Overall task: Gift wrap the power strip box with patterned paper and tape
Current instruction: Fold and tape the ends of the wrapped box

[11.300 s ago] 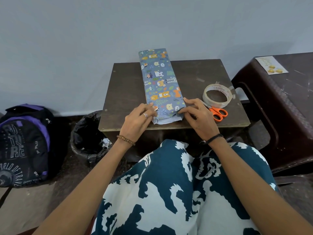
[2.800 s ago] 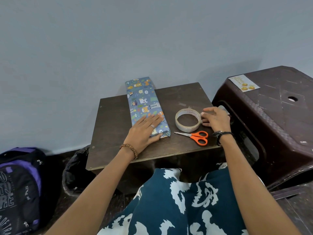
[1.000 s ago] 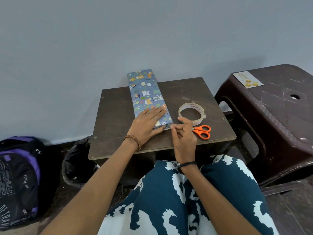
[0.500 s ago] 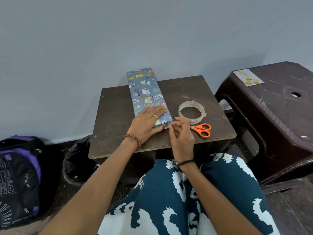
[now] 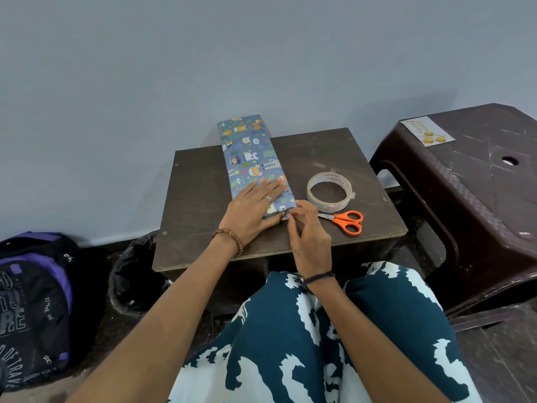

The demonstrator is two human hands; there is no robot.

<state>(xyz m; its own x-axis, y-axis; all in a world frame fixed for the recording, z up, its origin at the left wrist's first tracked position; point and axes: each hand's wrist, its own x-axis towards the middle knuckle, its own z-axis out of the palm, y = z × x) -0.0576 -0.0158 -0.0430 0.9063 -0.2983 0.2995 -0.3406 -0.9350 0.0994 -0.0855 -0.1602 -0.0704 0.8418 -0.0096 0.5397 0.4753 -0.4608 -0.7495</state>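
Observation:
The long box wrapped in blue cartoon-animal paper (image 5: 249, 152) lies lengthwise on a small dark table (image 5: 200, 193), its far end against the wall. My left hand (image 5: 253, 209) lies flat with straight fingers on the near end of the box, holding it down. My right hand (image 5: 305, 231) has its thumb and fingers pinched together at the near right corner of the wrapping; what it pinches is too small to tell, perhaps a piece of clear tape. A roll of clear tape (image 5: 329, 191) lies to the right of the box, and orange-handled scissors (image 5: 347, 221) lie in front of the roll.
A dark plastic stool (image 5: 476, 199) with a small card (image 5: 427, 131) on top stands to the right. On the floor to the left sit a black bin bag (image 5: 133, 274) and a black-and-purple backpack (image 5: 32, 303). My patterned lap is just below the table's edge.
My right hand left the tape roll and came to the near right corner of the box, where it stays pinched. The left hand has kept flat on the box.

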